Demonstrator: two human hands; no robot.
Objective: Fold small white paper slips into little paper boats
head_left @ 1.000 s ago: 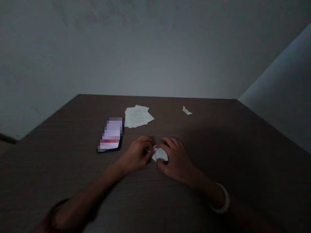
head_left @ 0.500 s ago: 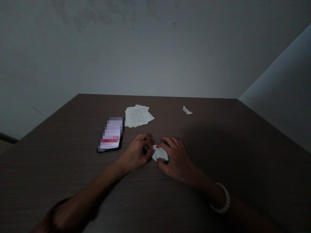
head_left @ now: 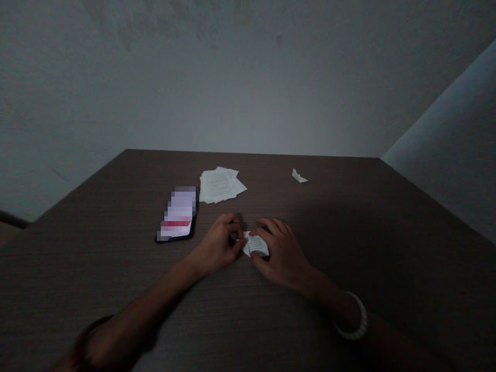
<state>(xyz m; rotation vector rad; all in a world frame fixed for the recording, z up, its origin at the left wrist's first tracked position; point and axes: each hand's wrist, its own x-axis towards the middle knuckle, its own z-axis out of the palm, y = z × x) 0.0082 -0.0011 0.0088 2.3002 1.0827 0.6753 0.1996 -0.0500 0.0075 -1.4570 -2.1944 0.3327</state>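
Between my hands, low on the brown table, is a small folded piece of printed paper (head_left: 256,245). My left hand (head_left: 222,243) pinches its left corner between thumb and forefinger. My right hand (head_left: 284,253) rests over its right side, thumb at the near edge and forefinger at the far edge, gripping it. The fingers cover parts of the paper, so its full shape cannot be made out. A stack of printed paper sheets (head_left: 217,187) lies beyond my left hand, its sheets fanned unevenly. Far right of the stack sits a small folded paper boat (head_left: 299,176).
A phone (head_left: 178,214) with a lit, blurred screen lies left of my left hand, close to the stack. The table (head_left: 116,206) ends at a grey wall (head_left: 248,93) behind. A white beaded bracelet (head_left: 354,316) circles my right wrist.
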